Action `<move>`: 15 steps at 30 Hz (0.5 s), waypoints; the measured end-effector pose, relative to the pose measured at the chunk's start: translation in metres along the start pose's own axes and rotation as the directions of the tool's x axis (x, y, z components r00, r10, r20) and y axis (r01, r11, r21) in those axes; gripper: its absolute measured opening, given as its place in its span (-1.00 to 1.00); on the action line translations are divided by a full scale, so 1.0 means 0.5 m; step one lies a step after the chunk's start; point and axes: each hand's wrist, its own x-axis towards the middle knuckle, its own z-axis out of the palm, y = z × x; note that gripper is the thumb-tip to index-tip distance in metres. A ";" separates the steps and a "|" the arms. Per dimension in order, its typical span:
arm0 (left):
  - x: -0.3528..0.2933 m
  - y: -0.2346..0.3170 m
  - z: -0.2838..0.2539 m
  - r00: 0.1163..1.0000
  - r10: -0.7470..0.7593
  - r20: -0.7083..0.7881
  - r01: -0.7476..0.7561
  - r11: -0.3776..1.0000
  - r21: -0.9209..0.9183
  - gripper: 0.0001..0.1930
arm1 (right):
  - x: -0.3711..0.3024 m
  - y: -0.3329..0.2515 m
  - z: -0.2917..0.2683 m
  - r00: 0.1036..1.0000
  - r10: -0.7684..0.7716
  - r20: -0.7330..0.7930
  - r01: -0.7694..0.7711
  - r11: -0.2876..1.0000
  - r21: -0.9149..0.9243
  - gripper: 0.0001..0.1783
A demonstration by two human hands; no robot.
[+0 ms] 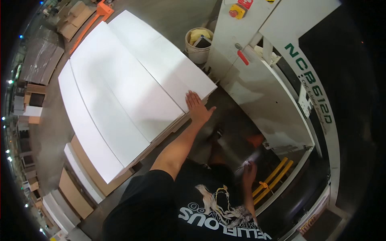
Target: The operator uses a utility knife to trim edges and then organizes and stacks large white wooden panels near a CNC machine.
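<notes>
The left hand (198, 107) is resting palm down near the middle of the view, its fingers lying straight and nearly together while the thumb is pointing out toward three o'clock, beyond the board edge. It is touching the near edge of the white panels (132, 88) without closing around anything. These panels are lying side by side toward ten o'clock, with narrow seams running between them and their near edge facing the person.

The right hand (249, 172) is hanging low between four and five o'clock, well apart from the panels. Its fingers are appearing bent near a small bright spot, but dimness and blur are hiding their grip; whether they are holding anything, one cannot tell.

Two yellow bars (273, 182) are slanting just beside that hand, toward four o'clock. A pale machine (265, 96) is standing from one to four o'clock, bearing a red handle (243, 57) and a red push button (233, 13), both toward one o'clock. A white bucket (198, 53) is sitting at twelve o'clock, holding something yellow. An orange pallet jack (103, 10) is showing between ten and eleven, and brown boards (75, 193) are lying toward eight o'clock.
</notes>
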 end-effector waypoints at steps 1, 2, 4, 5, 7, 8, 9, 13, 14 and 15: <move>0.002 0.014 0.000 1.000 -0.014 0.003 0.014 1.000 0.025 0.38 | 0.060 -0.004 0.023 0.979 0.189 0.075 -0.200 0.963 0.181 -0.49; 0.009 0.027 0.000 0.999 0.027 0.032 -0.028 1.000 0.013 0.39 | 0.126 -0.018 0.057 0.988 0.107 0.110 -0.126 0.976 0.180 -0.47; 0.020 0.051 -0.002 0.992 0.068 0.107 -0.067 0.998 -0.015 0.39 | 0.265 -0.071 0.129 0.984 0.079 0.157 -0.108 0.975 0.192 -0.45; 0.022 0.058 -0.004 0.995 0.065 0.071 -0.067 0.997 0.026 0.39 | 0.336 -0.111 0.167 0.975 0.027 0.219 -0.091 0.954 0.285 -0.41; 0.028 0.065 -0.006 0.993 0.051 0.106 -0.056 0.998 0.039 0.29 | 0.475 -0.208 0.240 0.955 -0.118 0.272 -0.002 0.914 0.406 -0.36; 0.026 0.065 -0.007 0.996 0.033 0.081 -0.038 0.998 0.059 0.29 | 0.537 -0.259 0.276 0.941 -0.203 0.270 0.061 0.888 0.456 -0.34; 0.020 0.066 -0.008 0.994 -0.021 0.106 0.024 0.999 -0.029 0.23 | 0.595 -0.311 0.315 0.919 -0.290 0.267 0.163 0.896 0.412 -0.31; -0.046 0.089 -0.006 0.940 -0.330 0.092 0.337 0.937 -0.086 0.03 | 0.722 -0.457 0.457 0.860 -0.410 0.303 0.340 0.904 0.259 -0.22; -0.070 0.098 -0.007 0.948 -0.318 0.006 0.316 0.943 -0.105 0.03 | 0.724 -0.467 0.481 0.842 -0.438 0.316 0.366 0.893 0.262 -0.22; -0.092 0.107 -0.007 0.926 -0.377 0.008 0.374 0.916 -0.142 0.00 | 0.726 -0.476 0.503 0.838 -0.378 0.395 0.310 0.924 0.225 -0.20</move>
